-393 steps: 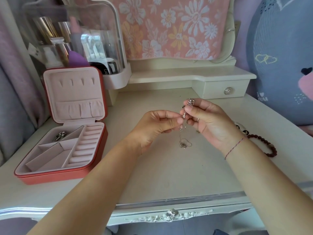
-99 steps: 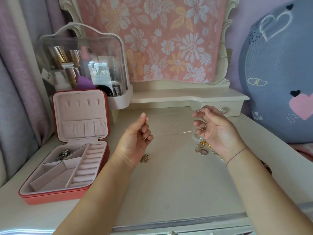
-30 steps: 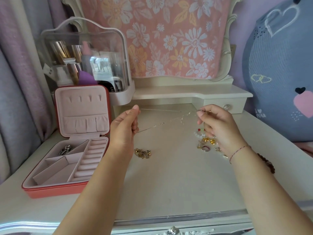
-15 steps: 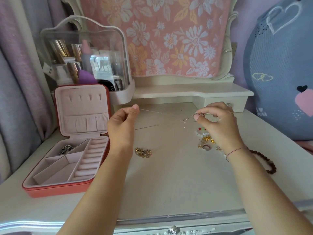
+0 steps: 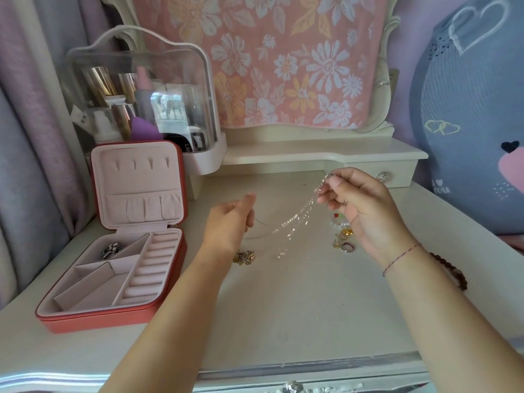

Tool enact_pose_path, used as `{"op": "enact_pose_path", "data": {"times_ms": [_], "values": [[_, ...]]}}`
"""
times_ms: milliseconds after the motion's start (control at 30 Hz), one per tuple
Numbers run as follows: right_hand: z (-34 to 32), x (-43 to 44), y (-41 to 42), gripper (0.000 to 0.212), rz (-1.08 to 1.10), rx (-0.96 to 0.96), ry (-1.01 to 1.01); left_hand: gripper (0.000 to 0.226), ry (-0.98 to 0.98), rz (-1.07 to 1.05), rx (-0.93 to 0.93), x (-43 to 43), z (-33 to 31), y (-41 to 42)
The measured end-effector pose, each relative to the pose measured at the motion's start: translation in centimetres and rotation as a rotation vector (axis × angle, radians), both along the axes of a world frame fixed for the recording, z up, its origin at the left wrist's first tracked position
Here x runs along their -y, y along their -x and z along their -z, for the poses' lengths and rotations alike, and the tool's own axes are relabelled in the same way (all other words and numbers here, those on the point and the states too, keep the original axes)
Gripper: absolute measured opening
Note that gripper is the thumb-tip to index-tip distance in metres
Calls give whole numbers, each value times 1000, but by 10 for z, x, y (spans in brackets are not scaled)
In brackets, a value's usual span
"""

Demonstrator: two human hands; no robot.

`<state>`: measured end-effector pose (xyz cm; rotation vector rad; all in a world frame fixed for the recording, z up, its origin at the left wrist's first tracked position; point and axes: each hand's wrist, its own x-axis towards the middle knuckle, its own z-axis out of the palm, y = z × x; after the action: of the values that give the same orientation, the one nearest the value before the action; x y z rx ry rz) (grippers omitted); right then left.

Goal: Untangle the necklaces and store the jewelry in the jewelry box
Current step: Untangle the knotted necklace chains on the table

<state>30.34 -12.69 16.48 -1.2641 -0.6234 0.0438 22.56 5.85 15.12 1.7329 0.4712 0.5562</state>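
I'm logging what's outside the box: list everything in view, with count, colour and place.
table: one, cream, foreground
jewelry box: one, red, open, table's left
silver piece: one, silver, box's back-left compartment
silver chain: one, silver, hanging between hands
gold tangle: one, gold, table centre
jewelry pile: one, mixed colours, right of chain
bead bracelet: one, brown, table's right
cosmetics case: one, clear, behind box
floral cloth: one, pink, back
left hand: one, pinching chain
right hand: one, pinching chain's higher end
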Motion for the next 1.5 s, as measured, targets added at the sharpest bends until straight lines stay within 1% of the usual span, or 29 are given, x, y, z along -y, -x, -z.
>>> {"op": "enact_pose_path", "data": {"times_ms": [67,167,200,267,433,567,633,733,800,867,1033,1167,1267,1433,1500], "values": [[0,0,1,11,-32,-2,-8,41,-26,41,-15,4,2,0],[1,-2,2,3,-56,-2,23,16,-2,133,94,10,1,0],[2,-4,2,3,-54,4,38,13,29,175,132,12,1,1],[3,-6,3,5,-44,21,79,14,97,269,180,15,0,1],[8,-12,2,2,-71,44,114,24,184,434,182,28,0,1],[8,-14,4,14,-117,60,120,12,200,489,188,31,-2,2],[9,-15,5,10,-124,59,128,7,208,496,188,31,-2,2],[10,-16,4,3,-102,41,143,6,239,473,174,29,-3,2],[10,-16,3,2,-101,15,137,7,240,475,154,29,-2,2],[10,-16,3,4,-108,4,133,2,236,480,142,29,-2,3],[10,-16,3,5,-115,3,148,9,214,490,152,27,-1,2],[11,-16,3,5,-129,-3,161,5,204,507,166,29,-1,3],[11,-16,3,6,-147,2,178,9,195,510,160,30,-1,2],[12,-16,2,4,-156,1,179,14,157,441,168,29,0,1],[13,-16,1,7,-159,-15,174,15,146,414,182,28,0,0]]}}
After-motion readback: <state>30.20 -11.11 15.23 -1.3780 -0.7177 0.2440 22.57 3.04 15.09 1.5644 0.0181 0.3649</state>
